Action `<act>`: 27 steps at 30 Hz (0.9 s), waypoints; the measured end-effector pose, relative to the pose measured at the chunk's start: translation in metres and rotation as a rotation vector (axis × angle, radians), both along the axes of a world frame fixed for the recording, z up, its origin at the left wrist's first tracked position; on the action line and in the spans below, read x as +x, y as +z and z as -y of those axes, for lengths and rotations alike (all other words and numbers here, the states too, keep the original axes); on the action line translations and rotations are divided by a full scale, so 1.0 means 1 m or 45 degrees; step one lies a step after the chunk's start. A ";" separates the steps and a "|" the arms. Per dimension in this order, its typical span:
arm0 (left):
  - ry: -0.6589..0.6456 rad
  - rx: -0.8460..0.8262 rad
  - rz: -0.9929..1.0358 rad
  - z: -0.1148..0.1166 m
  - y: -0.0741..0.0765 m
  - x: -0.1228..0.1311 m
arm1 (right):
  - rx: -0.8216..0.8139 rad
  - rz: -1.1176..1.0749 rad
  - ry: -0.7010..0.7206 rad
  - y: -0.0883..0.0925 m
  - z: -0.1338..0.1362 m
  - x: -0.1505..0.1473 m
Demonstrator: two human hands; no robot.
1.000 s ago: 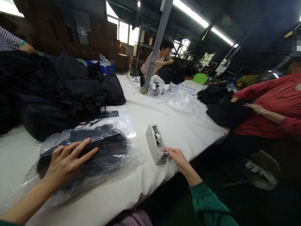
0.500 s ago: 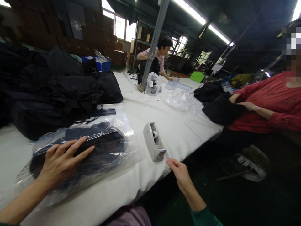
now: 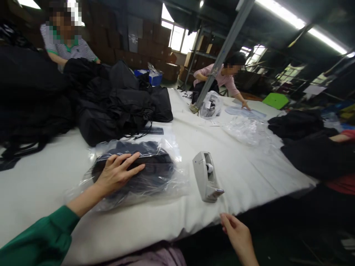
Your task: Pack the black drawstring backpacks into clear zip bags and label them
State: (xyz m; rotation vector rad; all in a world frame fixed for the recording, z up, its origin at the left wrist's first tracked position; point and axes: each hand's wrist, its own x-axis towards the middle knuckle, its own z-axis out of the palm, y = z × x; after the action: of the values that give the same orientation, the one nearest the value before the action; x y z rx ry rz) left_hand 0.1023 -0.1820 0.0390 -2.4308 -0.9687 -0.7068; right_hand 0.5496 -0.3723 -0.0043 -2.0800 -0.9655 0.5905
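My left hand (image 3: 119, 173) lies with its fingers spread on a clear plastic bag (image 3: 138, 195), pressing on its upper face. Inside the bag is a folded dark item (image 3: 158, 166), whose kind I cannot make out. To the right of the bag stands a light grey tape dispenser (image 3: 201, 173) with a small roll in it. My right hand (image 3: 235, 231) is closed in a pinch just in front of the dispenser, at the table's edge. A faint clear strip of tape seems to run from the dispenser's cutter to the pinched fingertips.
Black bags (image 3: 119, 107) are heaped at the left on the white-covered table (image 3: 183, 218). Clear plastic bags (image 3: 249, 131) lie farther back, near a metal post (image 3: 222, 59). Co-workers are at the far left, at the back and at the right, beside black fabric (image 3: 318, 151).
The view has swung left, bringing a co-worker in a striped shirt into sight. My right hand has drawn slightly away from the dispenser, towards me. My left hand stays on the bag.
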 end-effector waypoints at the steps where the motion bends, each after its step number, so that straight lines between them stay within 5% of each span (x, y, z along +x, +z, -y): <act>1: 0.003 0.001 -0.016 -0.001 0.001 0.000 | 0.000 0.097 0.119 0.014 -0.003 -0.007; 7: 0.001 0.004 -0.031 -0.002 0.003 -0.001 | 0.321 0.530 1.285 0.148 -0.067 -0.101; 10: -0.008 0.014 -0.021 -0.002 0.002 -0.002 | 0.305 0.624 1.820 0.188 -0.114 -0.145; 15: -0.014 0.032 -0.003 -0.003 0.001 -0.003 | 0.102 0.982 2.122 0.183 -0.182 -0.180; 21: -0.026 0.002 -0.014 -0.004 0.001 -0.006 | -0.064 1.604 2.030 0.171 -0.211 -0.209; 27: -0.018 -0.009 -0.037 -0.005 0.001 -0.006 | -0.182 1.787 1.897 0.162 -0.219 -0.223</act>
State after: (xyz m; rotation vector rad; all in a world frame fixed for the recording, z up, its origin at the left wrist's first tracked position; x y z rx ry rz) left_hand 0.0959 -0.1767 0.0399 -2.4494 -0.9448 -0.6726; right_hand 0.3261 -0.1531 0.1577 -1.2639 -3.3293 -0.3639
